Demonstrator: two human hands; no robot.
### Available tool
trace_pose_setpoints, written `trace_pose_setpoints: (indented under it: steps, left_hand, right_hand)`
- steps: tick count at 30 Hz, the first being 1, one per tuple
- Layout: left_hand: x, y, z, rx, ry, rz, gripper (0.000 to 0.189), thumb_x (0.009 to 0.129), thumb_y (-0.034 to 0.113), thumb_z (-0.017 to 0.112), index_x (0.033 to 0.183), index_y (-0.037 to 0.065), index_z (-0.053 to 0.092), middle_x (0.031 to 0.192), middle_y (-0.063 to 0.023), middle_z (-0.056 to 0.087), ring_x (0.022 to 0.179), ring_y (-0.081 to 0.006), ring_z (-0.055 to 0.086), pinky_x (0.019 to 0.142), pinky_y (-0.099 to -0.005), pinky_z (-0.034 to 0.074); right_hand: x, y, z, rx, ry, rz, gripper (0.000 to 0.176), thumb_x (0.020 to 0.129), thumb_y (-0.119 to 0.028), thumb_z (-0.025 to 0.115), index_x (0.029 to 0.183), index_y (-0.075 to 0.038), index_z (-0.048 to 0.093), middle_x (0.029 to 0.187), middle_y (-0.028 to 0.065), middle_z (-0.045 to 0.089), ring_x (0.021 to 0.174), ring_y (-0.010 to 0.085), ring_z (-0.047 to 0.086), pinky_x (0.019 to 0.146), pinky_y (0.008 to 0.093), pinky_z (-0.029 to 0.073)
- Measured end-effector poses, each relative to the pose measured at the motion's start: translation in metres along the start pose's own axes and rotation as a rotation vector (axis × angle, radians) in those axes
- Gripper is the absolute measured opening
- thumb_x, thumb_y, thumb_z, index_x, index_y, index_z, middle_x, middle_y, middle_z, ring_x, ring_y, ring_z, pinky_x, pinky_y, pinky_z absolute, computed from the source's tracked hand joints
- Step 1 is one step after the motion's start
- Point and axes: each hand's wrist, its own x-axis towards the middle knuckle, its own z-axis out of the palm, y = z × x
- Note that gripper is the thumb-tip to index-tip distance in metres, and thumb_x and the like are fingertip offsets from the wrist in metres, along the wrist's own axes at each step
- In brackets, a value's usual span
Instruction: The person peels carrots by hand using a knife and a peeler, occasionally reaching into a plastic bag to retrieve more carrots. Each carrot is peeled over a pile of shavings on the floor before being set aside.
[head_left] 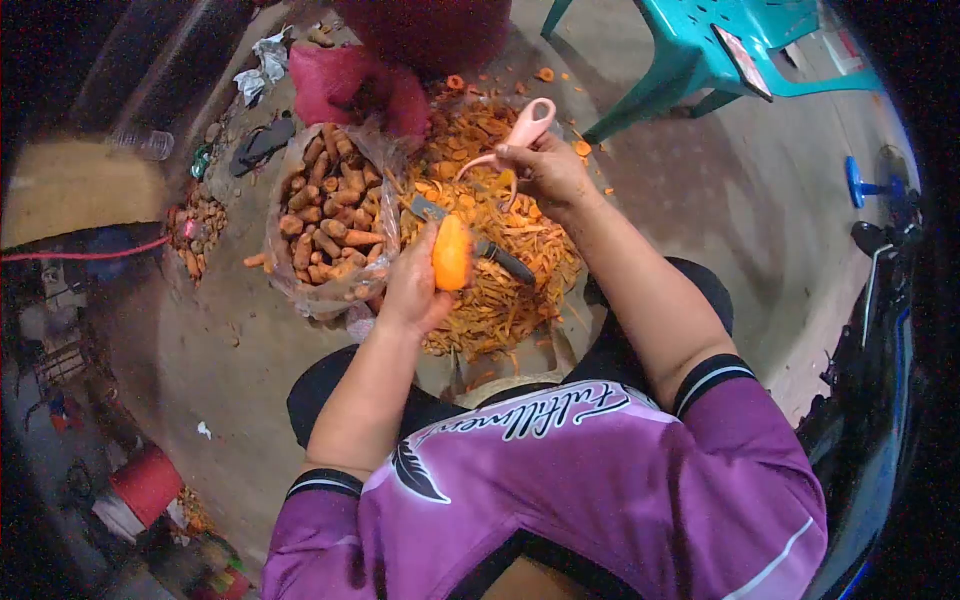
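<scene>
My left hand [412,285] is closed around a bright orange peeled carrot [453,252] above the heap. To the right and farther forward, my right hand [548,172] grips a pink peeler [530,124], its looped handle pointing up and away. The peeler is apart from the carrot. Below both hands spreads a large pile of carrot peelings [500,325]. A knife with a black handle [506,262] lies on the pile, partly hidden behind the carrot; its grey blade [427,208] shows on the other side.
Left of the pile stands a clear plastic bag [300,290] full of unpeeled carrots [335,205]. A red sack [350,85] and a dark red tub [430,30] are behind. A green plastic chair [680,60] stands at the far right, and a black sandal [262,145] lies left.
</scene>
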Motion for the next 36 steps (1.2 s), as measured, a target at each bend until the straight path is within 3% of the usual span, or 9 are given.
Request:
trace_pose_setpoints:
  steps: [6,10,12,14,20,26,30,34,36]
  left_hand:
    - [-0.006,0.011,0.03,-0.143,0.213,-0.007,0.031,0.085,0.034,0.039,0.103,0.01,0.048,0.084,-0.0041,0.054,0.07,-0.0176,0.053,0.061,-0.0305,0.045]
    - [-0.001,0.005,0.01,-0.15,0.154,-0.06,0.03,0.083,0.035,0.042,0.097,0.01,0.05,0.082,-0.004,0.054,0.07,-0.0168,0.053,0.06,-0.031,0.045]
    - [0.001,-0.001,-0.001,-0.152,0.056,-0.081,0.029,0.084,0.036,0.042,0.096,0.01,0.049,0.08,-0.0037,0.054,0.067,-0.016,0.053,0.055,-0.0297,0.044]
    - [-0.006,0.001,0.014,-0.1,0.018,-0.131,0.029,0.084,0.036,0.041,0.096,0.011,0.049,0.079,-0.0033,0.054,0.065,-0.0159,0.053,0.053,-0.0293,0.044]
    - [-0.007,0.005,0.014,0.021,0.171,-0.04,0.034,0.086,0.037,0.035,0.096,0.007,0.048,0.077,-0.0055,0.054,0.059,-0.0156,0.052,0.049,-0.0286,0.043]
    - [-0.006,0.001,0.012,0.074,0.039,-0.047,0.034,0.086,0.038,0.036,0.093,0.008,0.049,0.073,-0.0039,0.053,0.057,-0.0149,0.051,0.046,-0.0271,0.041]
    - [-0.005,0.001,0.011,0.045,0.14,-0.019,0.033,0.086,0.038,0.036,0.092,0.008,0.049,0.073,-0.0037,0.053,0.057,-0.0149,0.051,0.046,-0.0273,0.041]
    - [-0.006,-0.001,0.006,0.013,0.02,-0.055,0.033,0.086,0.038,0.036,0.092,0.009,0.049,0.075,-0.0031,0.053,0.059,-0.0145,0.051,0.046,-0.0278,0.041]
    - [-0.005,0.002,0.008,-0.013,0.065,-0.073,0.031,0.086,0.037,0.036,0.092,0.01,0.049,0.075,-0.0025,0.053,0.059,-0.0147,0.051,0.046,-0.0278,0.041]
  right_hand:
    - [-0.038,0.013,0.026,-0.013,-0.446,0.141,0.022,0.067,-0.009,0.064,0.085,-0.005,0.051,0.075,0.0033,0.057,0.063,0.0118,0.054,0.058,0.0235,0.044]
    - [-0.023,0.02,0.017,0.012,-0.409,0.105,0.024,0.066,-0.007,0.064,0.086,-0.004,0.051,0.076,0.0047,0.057,0.064,0.0126,0.055,0.057,0.0251,0.045]
    - [0.004,0.019,-0.002,-0.144,-0.197,-0.047,0.02,0.068,-0.007,0.062,0.085,-0.001,0.051,0.076,0.0057,0.057,0.065,0.0144,0.055,0.058,0.0278,0.046]
    - [0.011,0.011,-0.012,0.04,-0.002,-0.036,0.018,0.07,-0.008,0.061,0.084,-0.001,0.052,0.076,0.0057,0.057,0.065,0.0144,0.055,0.058,0.0273,0.046]
    - [-0.027,0.006,0.021,-0.024,-0.368,0.039,0.021,0.068,-0.005,0.062,0.085,-0.004,0.049,0.073,0.0048,0.055,0.065,0.0143,0.055,0.06,0.0253,0.045]
    - [0.013,0.012,-0.013,0.03,-0.11,-0.005,0.017,0.07,-0.008,0.062,0.083,-0.002,0.053,0.075,0.006,0.058,0.066,0.0149,0.056,0.063,0.0257,0.045]
    - [-0.013,0.008,0.01,0.15,-0.303,0.037,0.016,0.07,-0.007,0.062,0.081,-0.002,0.052,0.076,0.0067,0.057,0.068,0.0158,0.056,0.063,0.027,0.046]
    - [0.003,0.013,-0.004,-0.081,-0.071,-0.03,0.017,0.07,-0.007,0.062,0.083,-0.001,0.052,0.077,0.0077,0.057,0.068,0.0152,0.056,0.064,0.0264,0.045]
    - [-0.004,0.002,-0.002,0.085,-0.104,0.026,0.016,0.07,-0.006,0.06,0.083,-0.001,0.052,0.074,0.0064,0.056,0.064,0.0143,0.055,0.061,0.026,0.045]
